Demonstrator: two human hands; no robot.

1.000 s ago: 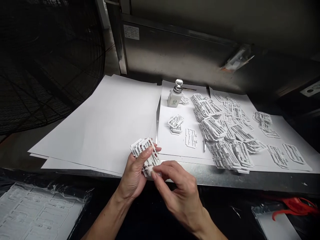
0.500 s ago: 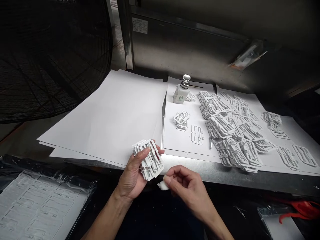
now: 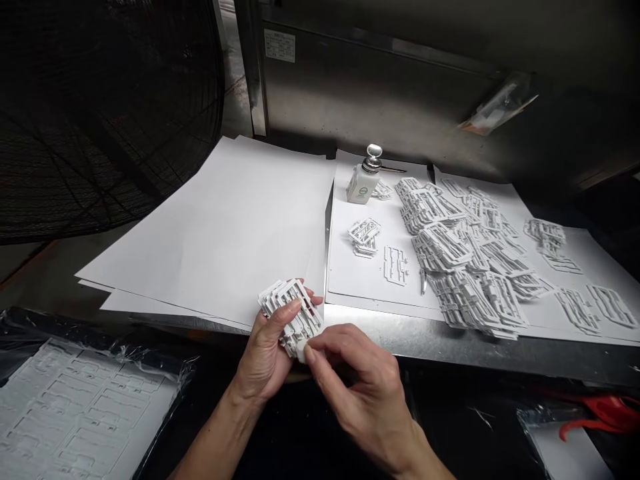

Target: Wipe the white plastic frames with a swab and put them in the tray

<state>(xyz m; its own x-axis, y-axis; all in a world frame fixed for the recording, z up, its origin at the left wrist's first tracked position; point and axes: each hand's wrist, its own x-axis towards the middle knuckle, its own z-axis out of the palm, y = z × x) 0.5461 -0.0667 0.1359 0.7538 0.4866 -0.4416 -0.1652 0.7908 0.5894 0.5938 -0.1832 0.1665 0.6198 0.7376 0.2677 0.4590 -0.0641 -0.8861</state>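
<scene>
My left hand point(image 3: 265, 347) is shut around a small stack of white moulded plastic frames point(image 3: 293, 310), its fingers across the front and its thumb on top. My right hand point(image 3: 355, 393) is close against the stack's lower end, pinching a white cloth or cotton wad point(image 3: 301, 351) between thumb and fingers. The wad presses on the frames and is partly hidden by my fingers. Both hands are just off the metal table's front edge point(image 3: 425, 343).
Large white paper sheets point(image 3: 215, 233) cover the table, with a heap of similar frames point(image 3: 465, 257) at right. A pump dispenser bottle point(image 3: 361, 185), small stacks and a metal tool point(image 3: 423, 281) lie nearby. A plastic-wrapped moulded tray point(image 3: 85, 413) sits lower left; a floor fan point(image 3: 100, 113) stands left.
My right hand has come back from below the stack and now presses the wad against its lower end. The left hand has turned the stack slightly.
</scene>
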